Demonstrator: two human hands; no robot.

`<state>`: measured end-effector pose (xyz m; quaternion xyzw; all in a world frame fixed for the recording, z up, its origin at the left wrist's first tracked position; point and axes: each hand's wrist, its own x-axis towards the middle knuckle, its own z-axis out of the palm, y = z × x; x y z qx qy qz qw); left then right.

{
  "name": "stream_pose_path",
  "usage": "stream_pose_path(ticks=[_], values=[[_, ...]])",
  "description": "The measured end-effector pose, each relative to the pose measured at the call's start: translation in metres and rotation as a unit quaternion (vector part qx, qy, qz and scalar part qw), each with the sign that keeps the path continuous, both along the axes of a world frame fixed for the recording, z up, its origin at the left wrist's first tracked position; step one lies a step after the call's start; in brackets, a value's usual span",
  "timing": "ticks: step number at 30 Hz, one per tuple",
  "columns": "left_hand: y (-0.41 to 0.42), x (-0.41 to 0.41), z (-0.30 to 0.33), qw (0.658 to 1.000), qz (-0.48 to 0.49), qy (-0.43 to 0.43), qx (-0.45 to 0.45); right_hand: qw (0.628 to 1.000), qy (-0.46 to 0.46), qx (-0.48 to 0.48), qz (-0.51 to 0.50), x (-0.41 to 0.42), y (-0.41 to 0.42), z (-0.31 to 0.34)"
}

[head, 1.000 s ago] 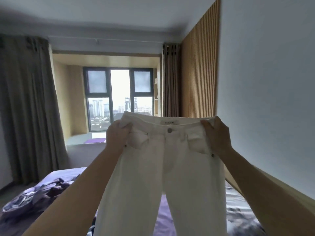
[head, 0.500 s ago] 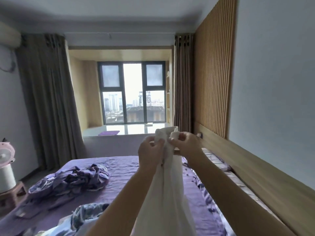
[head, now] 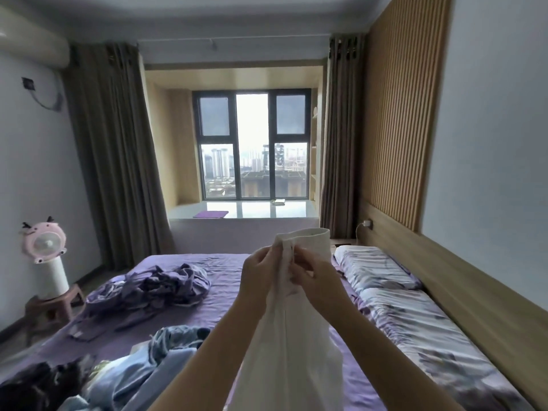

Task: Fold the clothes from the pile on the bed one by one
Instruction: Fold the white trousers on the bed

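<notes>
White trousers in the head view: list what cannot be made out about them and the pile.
- White trousers: leg ends cut off by the bottom edge.
- Waistband: the left hand and right hand cover part of it.
- Clothes pile: separate garments blurred, cut off at the bottom-left edge, part hidden behind the left forearm.

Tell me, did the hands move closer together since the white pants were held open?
Yes. The left hand and right hand came together at the waistband, folding the white pants in half lengthwise.

White trousers [head: 292, 345] hang doubled lengthwise, waistband up, above the bed [head: 225, 304]; a pile [head: 142, 378] of bluish clothes lies at its near left.
</notes>
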<state>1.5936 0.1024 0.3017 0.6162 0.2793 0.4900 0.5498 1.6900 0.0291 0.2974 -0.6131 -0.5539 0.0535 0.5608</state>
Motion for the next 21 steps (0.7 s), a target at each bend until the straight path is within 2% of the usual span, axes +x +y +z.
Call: stream_pose_path(ticks=[2,4,6,9,12,14,16,18,19,21], values=[[-0.001,-0.005,-0.002,0.999,-0.027,0.005,0.017,1.000,0.008,-0.001,0.016,0.002,-0.001,-0.004],[-0.001,-0.009,-0.005,0.998,-0.008,0.022,0.063,0.998,0.030,0.008,0.059,0.003,-0.005,-0.006],[-0.004,-0.011,-0.003,0.998,0.015,0.007,0.064,0.997,0.009,0.036,0.061,0.009,-0.005,-0.013],[-0.005,-0.011,0.001,0.998,0.034,0.004,0.054,0.996,-0.002,0.079,-0.031,0.017,0.000,-0.021],[0.000,-0.017,0.005,0.999,0.004,-0.042,0.009,0.990,0.064,0.075,-0.105,0.028,0.001,-0.016],[0.004,-0.024,0.011,0.997,-0.025,-0.079,-0.008,0.986,0.163,0.016,-0.040,0.037,-0.003,-0.012],[0.008,-0.031,0.017,0.992,-0.056,-0.110,-0.021,0.958,0.267,-0.011,0.103,0.046,-0.006,-0.015],[0.013,-0.040,0.021,0.987,-0.082,-0.130,-0.038,0.944,0.271,-0.034,0.186,0.047,-0.008,-0.019],[0.016,-0.045,0.020,0.987,-0.085,-0.129,-0.044,0.945,0.261,-0.043,0.194,0.043,-0.009,-0.020],[0.022,-0.056,0.019,0.991,-0.065,-0.104,-0.056,0.952,0.266,-0.040,0.149,0.032,-0.006,-0.022]])
